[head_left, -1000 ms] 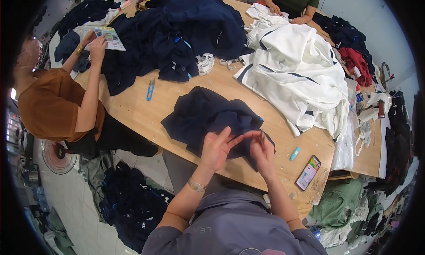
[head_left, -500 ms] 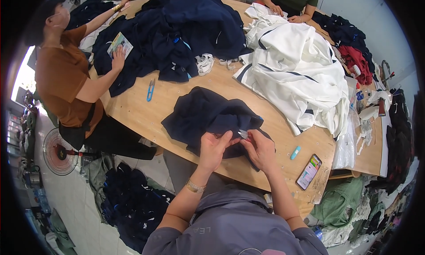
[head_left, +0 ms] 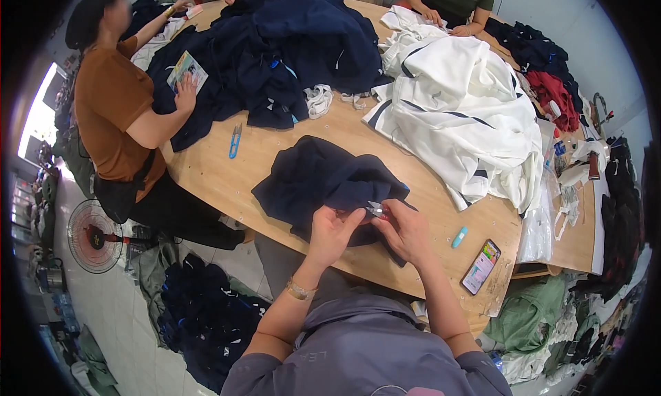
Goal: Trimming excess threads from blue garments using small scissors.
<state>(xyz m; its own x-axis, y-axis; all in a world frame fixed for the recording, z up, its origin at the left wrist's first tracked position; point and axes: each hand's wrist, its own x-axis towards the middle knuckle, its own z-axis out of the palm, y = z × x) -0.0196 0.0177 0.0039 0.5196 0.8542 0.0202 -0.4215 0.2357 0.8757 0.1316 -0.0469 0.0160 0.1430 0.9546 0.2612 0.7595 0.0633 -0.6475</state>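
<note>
A dark navy garment (head_left: 303, 179) lies bunched on the table in front of me. At its near side, my left hand (head_left: 332, 235) is closed, pinching a fold of the cloth between thumb and fingers. Close beside it my right hand (head_left: 406, 232) grips a small pair of thread snips (head_left: 375, 208). The snips' silver blades stick out past the fingertips and look parted, pointing up and left over the garment. Most of their handle is hidden in the hand. Whether a thread lies between the blades is too small to tell.
Blue snips (head_left: 235, 141), a teal capped stick (head_left: 459, 237) and a phone (head_left: 480, 267) lie on the wooden table (head_left: 213, 179). Beyond are a navy garment pile (head_left: 303, 24) and a white one (head_left: 468, 107). Co-workers stand left and far; a fan (head_left: 96, 236) stands left.
The snips' blades have turned and show more plainly, beside my left fingertips. My hands have barely shifted. The co-worker at the left has moved slightly right, one palm still on the printed card.
</note>
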